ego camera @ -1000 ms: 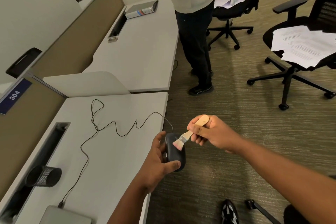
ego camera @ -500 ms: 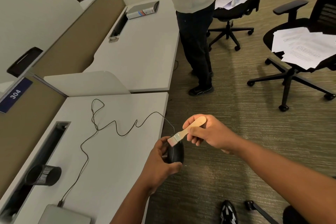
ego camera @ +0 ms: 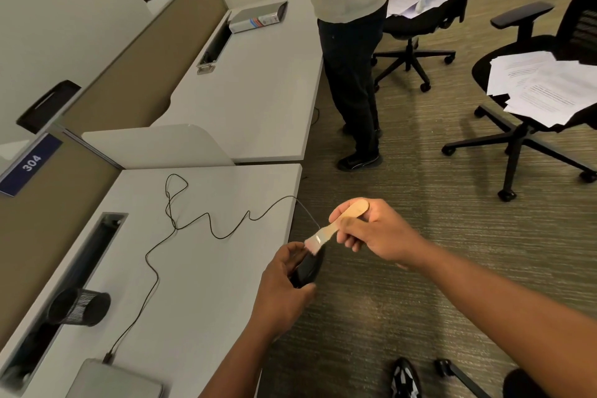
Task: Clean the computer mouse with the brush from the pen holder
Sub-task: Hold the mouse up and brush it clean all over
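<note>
My left hand (ego camera: 284, 287) grips a black computer mouse (ego camera: 308, 268), held in the air just past the right edge of the white desk (ego camera: 206, 284). Its thin black cable (ego camera: 193, 223) loops back across the desk to a laptop (ego camera: 116, 381). My right hand (ego camera: 371, 229) pinches the wooden handle of a small brush (ego camera: 332, 226). The pale bristles touch the far end of the mouse. A black mesh pen holder (ego camera: 80, 307) stands at the desk's left, beside the cable slot.
A person (ego camera: 352, 52) in dark trousers stands by the neighbouring desk (ego camera: 258, 90). Two black office chairs with loose papers, one (ego camera: 533, 81) at the right and one (ego camera: 426, 3) farther back, stand on the carpet. My shoe (ego camera: 405, 380) and a chair leg show at the bottom.
The mouse has turned in my left hand and now shows more edge-on. The brush tip has moved from the middle of the mouse up to its far end.
</note>
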Demonstrator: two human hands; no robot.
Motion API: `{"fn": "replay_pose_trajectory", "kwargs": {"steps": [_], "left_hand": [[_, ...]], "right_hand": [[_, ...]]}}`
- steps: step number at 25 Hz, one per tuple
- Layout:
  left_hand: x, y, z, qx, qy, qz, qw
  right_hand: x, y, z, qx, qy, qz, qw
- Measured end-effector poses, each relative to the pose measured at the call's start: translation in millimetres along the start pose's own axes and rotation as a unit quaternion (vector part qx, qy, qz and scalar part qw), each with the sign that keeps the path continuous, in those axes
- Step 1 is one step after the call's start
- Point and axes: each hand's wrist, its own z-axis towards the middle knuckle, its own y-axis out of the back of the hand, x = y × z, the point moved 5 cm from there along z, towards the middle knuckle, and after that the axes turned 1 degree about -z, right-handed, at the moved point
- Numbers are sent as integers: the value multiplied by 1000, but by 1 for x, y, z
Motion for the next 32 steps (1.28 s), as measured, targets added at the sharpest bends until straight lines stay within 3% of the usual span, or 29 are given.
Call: {"fn": "replay_pose_trajectory", "kwargs": {"steps": [2,6,8,11,14,22,25,28,32], "left_hand": [[-2,1,-1,-4,-4,11,1000],[-4,-1,-4,9,-4,17,1000],[-6,0,-4,10,-4,13,1000],[-4,2,-2,5,2,-6,1000],[-5,4,-1,-7,3,-21,1000],[-2,1,-1,14,4,-9,1000],[-2,1,1,16,15,-31,999],[-3,1,1,2,12,-34,999],[-3,2,0,-10,15,-44,999]], "right_hand": [[-5,-1,2,6,-32,5,999],[-7,16,4,-107,-32,-57,992],[-6,18,2,-122,-14,-32,992],[-5,0,0,-17,-6,82,996],[-11,-15,-3,43,-18,72,996],[-9,15,-1,-115,29,-66,991],[0,0,-8,-41,54,8,998],[1,-27,-12,60,40,-1,997],[-2,-27,-10,30,28,-40,998]]}}
